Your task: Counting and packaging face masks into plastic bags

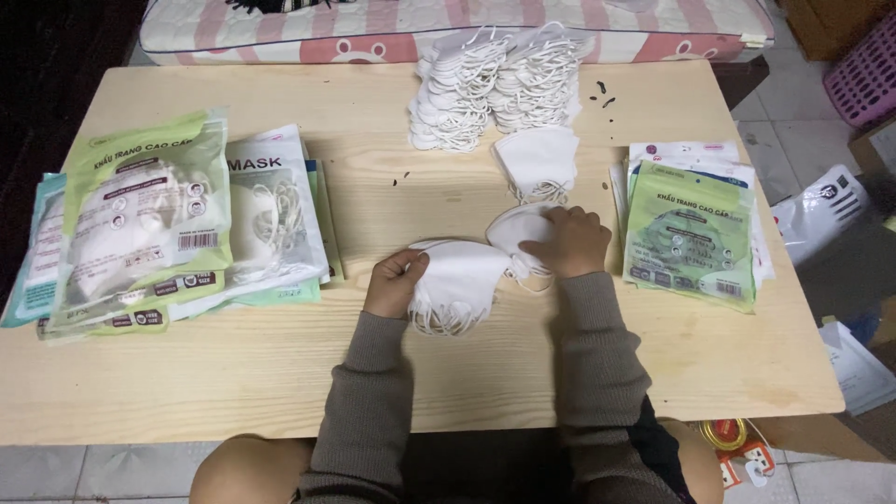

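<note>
My left hand grips a small stack of white folded face masks by its left edge, ear loops hanging toward me. My right hand presses down on another white mask lying just right of that stack. Beyond it sits a further small pile of folded masks, and behind that a tall heap of white masks with tangled loops. All rest on a pale wooden table.
Filled green-and-clear mask packets lie stacked at the table's left. A stack of flat empty green packets lies at the right. A striped pink mattress borders the far edge; a pink basket and bags stand on the floor at right.
</note>
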